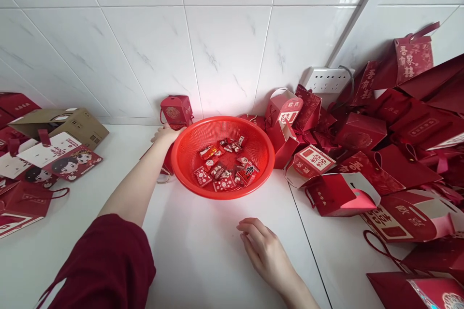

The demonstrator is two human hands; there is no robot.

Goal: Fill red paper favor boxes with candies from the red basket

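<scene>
A red plastic basket [223,193] with a perforated wall stands on the white tabletop, several wrapped candies [224,164] lying in its bottom. My left hand [165,135] reaches past the basket's left rim and grips the lower part of a small upright red gift box [176,110] by the wall. Its fingertips are partly hidden against the box. Below my left wrist, another red box [167,161] is mostly covered by my forearm and the basket. In front of the basket, my right hand [263,246] hangs over the tabletop, fingers loosely bent and holding nothing.
Many red gift boxes [362,130] are heaped along the right side. Behind them a white power strip [328,79] leans on the tiled wall [228,48]. At the left lie a brown cardboard box [81,125] and printed gift boxes [68,166].
</scene>
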